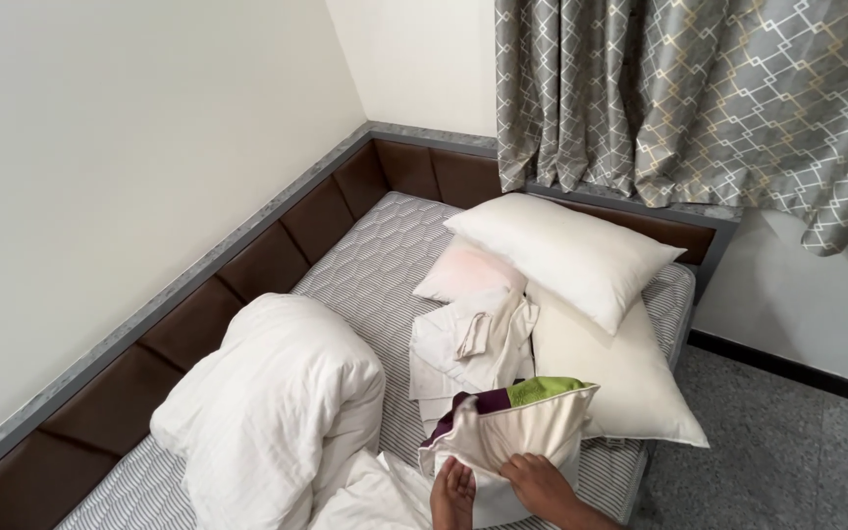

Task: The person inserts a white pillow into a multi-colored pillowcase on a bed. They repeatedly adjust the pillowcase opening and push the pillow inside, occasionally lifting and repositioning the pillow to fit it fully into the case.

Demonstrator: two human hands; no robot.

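Both hands, left hand (452, 491) and right hand (539, 483), have fingers pinching the pillowcase (522, 432) at the bed's (365, 265) near edge; looks soft, light, floppy, best held by the hem.

Left hand (452, 493): near edge of view, fingers resting on the cream pillowcase (517, 432).
Right hand (539, 484): just right of the left hand, gripping the pillowcase's lower fold.
Pillowcase contents: a green and purple cushion (532, 393) showing at the open top.
Folded white linen (468, 344): stacked just beyond the pillowcase, a small pinkish pillow (468, 272) at its far end.
White pillows: one large pillow (566, 250) far right, lying over a cream pillow (615, 378) at the mattress's right edge.
Duvet (272, 412): bunched, near left.
Mattress (370, 260): grey, quilted, bare.
Bed frame (247, 265): brown padded panels along the left wall.
Curtain (699, 98): grey, geometric pattern, far right.
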